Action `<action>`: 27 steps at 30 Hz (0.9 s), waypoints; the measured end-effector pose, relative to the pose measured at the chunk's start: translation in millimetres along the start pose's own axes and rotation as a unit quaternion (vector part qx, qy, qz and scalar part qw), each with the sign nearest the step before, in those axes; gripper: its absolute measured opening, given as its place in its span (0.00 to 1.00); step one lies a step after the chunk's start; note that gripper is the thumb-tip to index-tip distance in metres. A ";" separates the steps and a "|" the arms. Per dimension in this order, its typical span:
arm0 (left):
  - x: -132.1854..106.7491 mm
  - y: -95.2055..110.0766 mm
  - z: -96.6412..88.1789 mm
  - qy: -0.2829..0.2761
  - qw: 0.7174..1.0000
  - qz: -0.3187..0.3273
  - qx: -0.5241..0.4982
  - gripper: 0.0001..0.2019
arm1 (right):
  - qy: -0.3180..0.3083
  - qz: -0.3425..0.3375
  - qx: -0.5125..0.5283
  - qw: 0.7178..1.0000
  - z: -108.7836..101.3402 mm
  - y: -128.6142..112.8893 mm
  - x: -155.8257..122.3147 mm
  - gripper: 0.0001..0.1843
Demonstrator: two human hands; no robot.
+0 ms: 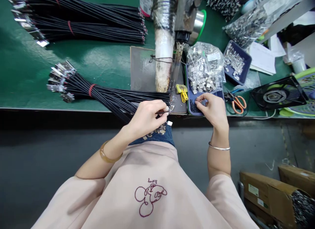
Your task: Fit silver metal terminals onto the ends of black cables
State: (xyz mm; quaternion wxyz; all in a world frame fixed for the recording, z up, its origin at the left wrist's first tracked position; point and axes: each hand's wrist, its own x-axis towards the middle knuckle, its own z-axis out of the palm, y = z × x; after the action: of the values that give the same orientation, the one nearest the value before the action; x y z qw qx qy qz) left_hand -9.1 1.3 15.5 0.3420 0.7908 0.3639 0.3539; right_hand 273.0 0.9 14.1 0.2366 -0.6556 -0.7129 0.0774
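Observation:
My left hand [147,117] is closed at the table's front edge, pinching the metal-tipped end of a black cable from the bundle of black cables [110,94] that lies across the green table [29,71]. Several loose metal connectors [159,129] hang just below that hand over my lap. My right hand [213,109] rests on the blue tray [190,105], its fingers pinched on a small metal piece I can barely make out. A clear bag of metal clips [204,68] sits in the tray just beyond it.
A second black cable bundle [86,22] lies at the back left. A wrapped machine post [163,41] stands on a grey plate. Yellow clip [182,92], orange scissors [237,102], another blue tray of clips [236,61], a black fan [278,94], cardboard boxes [270,196] on the floor.

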 end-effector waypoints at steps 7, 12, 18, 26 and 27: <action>-4.0 -2.6 13.7 0.058 0.981 -0.127 -0.137 0.04 | 0.134 0.089 0.263 0.951 6.5 -61.8 -37.2 0.05; -4.2 -2.0 16.8 0.062 0.979 -0.143 -0.130 0.03 | 0.053 0.083 0.325 0.941 41.5 -88.8 -46.8 0.08; -3.1 -2.8 17.5 0.062 0.983 -0.127 -0.115 0.03 | 0.050 0.061 0.319 0.944 56.6 -94.7 -42.4 0.14; -4.5 -5.9 18.5 0.062 0.987 -0.104 -0.101 0.04 | 0.038 0.047 0.306 0.950 52.6 -100.4 -42.1 0.14; -4.8 -6.6 17.9 0.060 0.989 -0.097 -0.098 0.04 | 0.045 0.035 0.293 0.955 53.4 -101.4 -42.0 0.14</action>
State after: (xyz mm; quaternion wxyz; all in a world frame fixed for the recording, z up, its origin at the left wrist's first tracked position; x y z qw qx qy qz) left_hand 1.0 -4.4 -0.5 0.4281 0.6917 0.4221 0.4001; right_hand 159.7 -42.3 0.0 0.4469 -0.5850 -0.6243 0.2614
